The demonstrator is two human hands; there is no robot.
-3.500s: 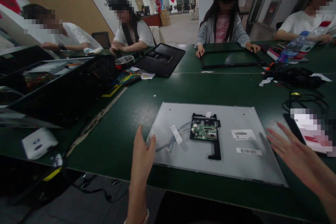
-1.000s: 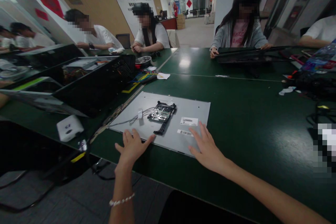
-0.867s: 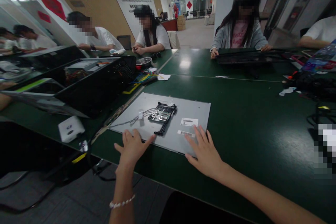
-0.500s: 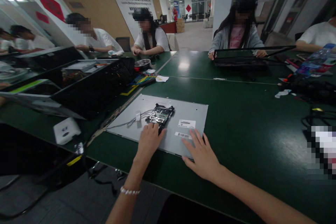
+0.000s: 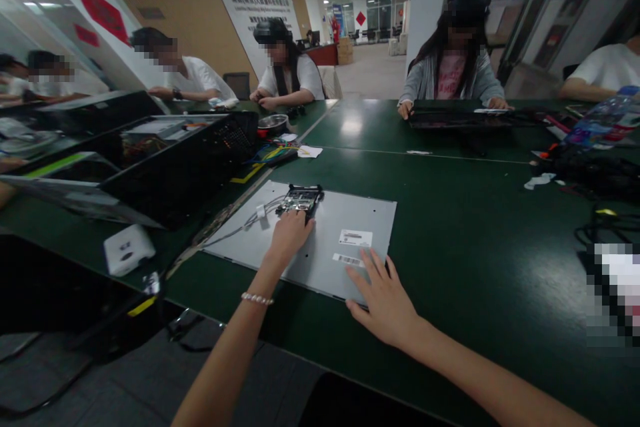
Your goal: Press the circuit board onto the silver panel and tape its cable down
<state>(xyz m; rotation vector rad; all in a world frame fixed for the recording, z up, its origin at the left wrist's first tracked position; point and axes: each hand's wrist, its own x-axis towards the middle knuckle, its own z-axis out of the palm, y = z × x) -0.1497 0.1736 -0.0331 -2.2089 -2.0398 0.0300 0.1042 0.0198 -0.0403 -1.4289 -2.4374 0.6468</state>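
A flat grey metal panel (image 5: pixel 320 250) with white barcode labels (image 5: pixel 355 238) lies on the green table. On its far part sits a small circuit board in a black frame (image 5: pixel 303 196), with thin grey cables (image 5: pixel 260 213) running off to the left. My left hand (image 5: pixel 293 233) grips the near edge of this board, its fingers curled and partly hiding it. Spread across the panel's near right corner is my right hand (image 5: pixel 383 293), fingers apart and resting flat, holding nothing.
An opened black computer case (image 5: pixel 185 167) stands at the left, with a white box-shaped device (image 5: pixel 129 250) in front of it. Coloured wires (image 5: pixel 273 155) lie behind the panel. Across the table a person (image 5: pixel 453 73) handles a black frame (image 5: pixel 457 119). A plastic bottle (image 5: pixel 605 117) is at far right.
My left hand has moved away from me, and the framed circuit board has shifted farther up the panel with it. My right hand stays put. The person opposite has lowered the black frame.
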